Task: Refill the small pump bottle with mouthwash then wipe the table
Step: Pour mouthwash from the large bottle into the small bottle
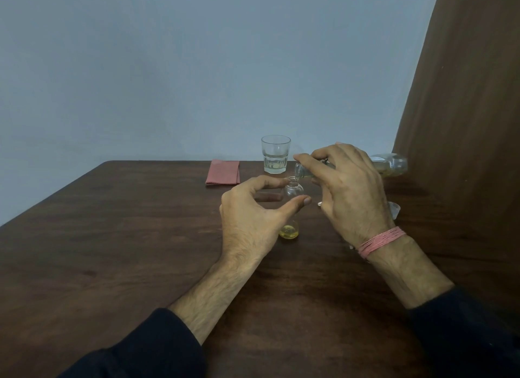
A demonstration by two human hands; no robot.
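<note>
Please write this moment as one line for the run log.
step: refill | right hand: tips mouthwash bottle over small bottle | left hand: steadies small bottle | cloth: folded, untouched

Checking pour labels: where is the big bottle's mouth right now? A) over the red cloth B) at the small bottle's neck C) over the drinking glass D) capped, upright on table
B: the right hand tips the large bottle sideways, its mouth at the open neck of the small bottle, which the left hand steadies.
</note>
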